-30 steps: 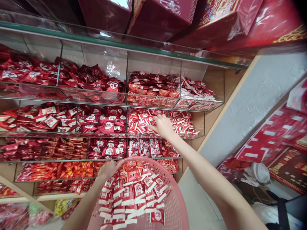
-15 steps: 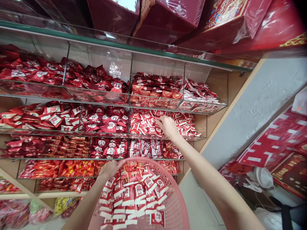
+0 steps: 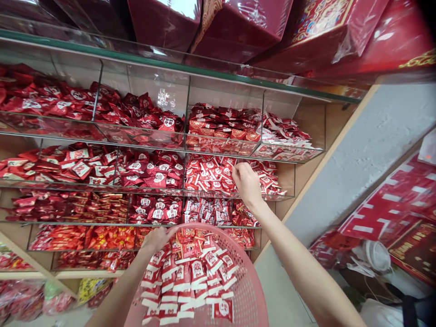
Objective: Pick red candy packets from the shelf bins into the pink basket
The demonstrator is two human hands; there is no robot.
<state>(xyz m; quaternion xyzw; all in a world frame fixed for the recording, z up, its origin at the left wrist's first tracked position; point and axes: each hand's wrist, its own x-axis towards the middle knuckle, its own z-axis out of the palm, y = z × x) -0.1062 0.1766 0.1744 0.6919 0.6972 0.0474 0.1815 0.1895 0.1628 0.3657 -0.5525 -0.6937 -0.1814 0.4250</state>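
Observation:
My left hand [image 3: 157,238] grips the far rim of a pink plastic basket [image 3: 251,290] filled with several red-and-white candy packets [image 3: 190,277]. My right hand [image 3: 247,181] reaches into a clear shelf bin [image 3: 279,196] holding the same red-and-white packets [image 3: 211,175]; its fingers are curled and pinched onto packets in the pile. The fingertips are partly hidden among the wrappers.
Glass-fronted shelves [image 3: 146,136] with divided bins of red sweets fill the left and centre. Large red gift boxes [image 3: 238,22] sit on top. A grey wall [image 3: 368,145] stands to the right, with red paper goods [image 3: 391,209] beside it.
My right hand has shifted a little to the right within the bin and its fingers have curled in over the packets. The left hand keeps hold of the basket.

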